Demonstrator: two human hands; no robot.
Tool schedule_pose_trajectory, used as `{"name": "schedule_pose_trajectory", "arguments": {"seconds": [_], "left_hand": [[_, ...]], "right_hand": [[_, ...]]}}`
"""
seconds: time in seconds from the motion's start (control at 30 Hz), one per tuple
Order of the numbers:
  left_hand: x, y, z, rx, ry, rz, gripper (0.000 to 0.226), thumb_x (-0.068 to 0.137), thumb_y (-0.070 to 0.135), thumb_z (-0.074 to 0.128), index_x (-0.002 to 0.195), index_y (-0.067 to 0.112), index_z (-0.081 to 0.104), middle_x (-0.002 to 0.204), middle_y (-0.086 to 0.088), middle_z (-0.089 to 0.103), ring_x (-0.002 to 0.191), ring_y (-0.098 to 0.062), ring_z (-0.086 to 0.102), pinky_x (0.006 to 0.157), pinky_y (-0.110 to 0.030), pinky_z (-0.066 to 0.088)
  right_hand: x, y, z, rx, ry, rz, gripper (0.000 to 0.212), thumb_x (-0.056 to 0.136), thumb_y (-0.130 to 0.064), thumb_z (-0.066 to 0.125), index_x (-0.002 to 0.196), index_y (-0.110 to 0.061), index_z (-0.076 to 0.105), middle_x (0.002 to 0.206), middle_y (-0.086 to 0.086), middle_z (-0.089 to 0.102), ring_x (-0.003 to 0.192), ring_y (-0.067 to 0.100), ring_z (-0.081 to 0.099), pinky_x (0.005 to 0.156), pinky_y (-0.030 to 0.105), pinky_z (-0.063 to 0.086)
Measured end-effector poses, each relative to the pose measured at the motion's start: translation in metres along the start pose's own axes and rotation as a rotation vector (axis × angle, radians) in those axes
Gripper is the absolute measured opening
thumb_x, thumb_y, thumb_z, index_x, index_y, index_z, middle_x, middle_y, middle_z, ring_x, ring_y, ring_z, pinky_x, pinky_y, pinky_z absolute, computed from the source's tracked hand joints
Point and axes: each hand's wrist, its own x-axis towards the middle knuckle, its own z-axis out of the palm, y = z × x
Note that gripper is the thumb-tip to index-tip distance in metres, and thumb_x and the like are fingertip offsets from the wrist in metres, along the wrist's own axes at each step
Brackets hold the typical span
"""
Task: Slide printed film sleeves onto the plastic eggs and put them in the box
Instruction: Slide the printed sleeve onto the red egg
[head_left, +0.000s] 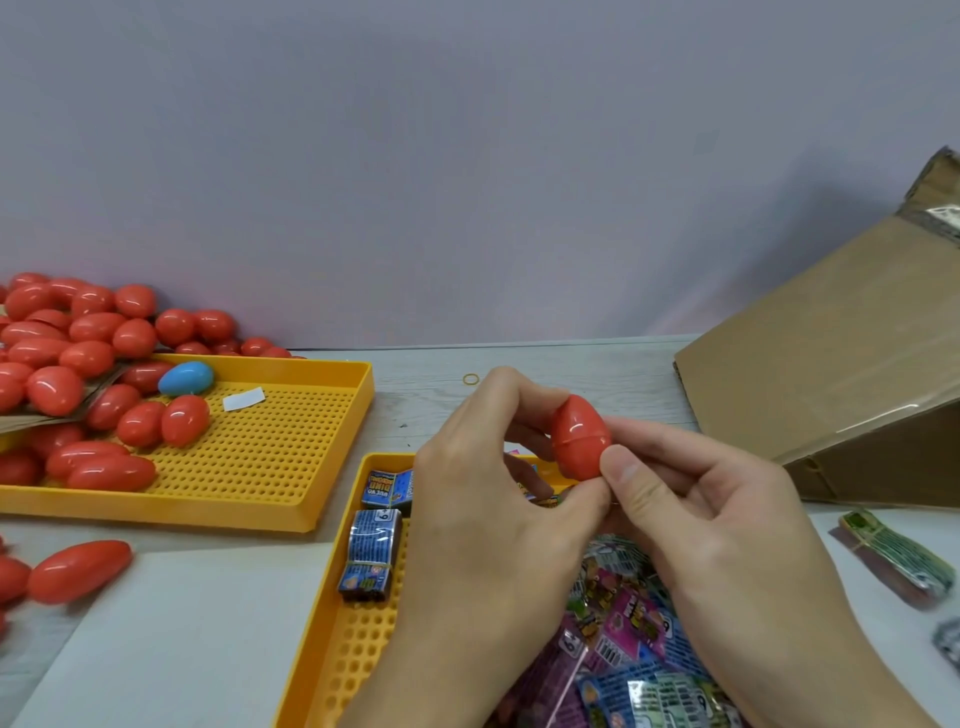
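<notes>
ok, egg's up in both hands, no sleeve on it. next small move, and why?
Probably pick a film sleeve: the red egg is bare, pinched between the left hand and the right hand. Loose printed sleeves lie just below in the near yellow tray, so one hand would likely let go and reach down for one.

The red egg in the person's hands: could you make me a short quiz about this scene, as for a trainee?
1. True or false: both the left hand and the right hand hold the red egg.
2. What colour is the one odd egg in the far yellow tray? A green, B blue, C white.
3. Fill in: the cardboard box stands to the person's ____.

Key: 1 true. 2 B. 3 right.
</notes>
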Motion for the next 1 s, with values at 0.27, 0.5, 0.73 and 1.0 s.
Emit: {"name": "schedule_pose_trajectory", "arguments": {"seconds": [0.27,0.5,0.73,1.0], "left_hand": [[-0.0001,-0.0006,0.0006,-0.070,-0.002,-0.053,0.029,0.067,0.020,0.078,0.086,0.032,0.059,0.091,0.018,0.067,0.085,-0.002,0.068,0.064,-0.015,0.053],[-0.0013,-0.0036,0.0020,-0.117,-0.044,-0.122,0.026,0.075,0.024,0.079,0.091,0.031,0.060,0.093,0.011,0.069,0.091,-0.007,0.067,0.066,-0.019,0.054],[-0.0018,-0.0037,0.0024,-0.155,-0.019,-0.158,0.030,0.077,0.018,0.085,0.093,0.035,0.067,0.086,0.004,0.067,0.083,-0.015,0.066,0.065,-0.021,0.053],[-0.0004,-0.0024,0.0012,-0.310,-0.090,-0.225,0.025,0.085,0.005,0.073,0.100,0.025,0.074,0.088,0.005,0.074,0.085,-0.008,0.069,0.069,-0.015,0.054]], "right_hand": [[0.0004,0.0024,-0.0009,0.037,0.009,0.009,0.023,0.078,-0.019,0.070,0.099,-0.026,0.078,0.095,0.009,0.077,0.091,0.023,0.074,0.071,0.024,0.058],[-0.0002,0.0010,-0.0001,-0.012,0.059,-0.014,0.027,0.071,-0.024,0.074,0.097,-0.021,0.077,0.094,0.009,0.077,0.085,0.022,0.075,0.071,0.021,0.058],[-0.0002,0.0005,-0.0017,-0.031,0.066,-0.029,0.027,0.074,-0.026,0.072,0.100,-0.023,0.076,0.097,0.010,0.076,0.088,0.025,0.074,0.075,0.026,0.058],[-0.0016,-0.0003,-0.0012,-0.192,0.107,-0.128,0.032,0.086,0.006,0.064,0.091,-0.022,0.077,0.087,-0.003,0.078,0.080,0.011,0.074,0.066,0.015,0.055]]}}
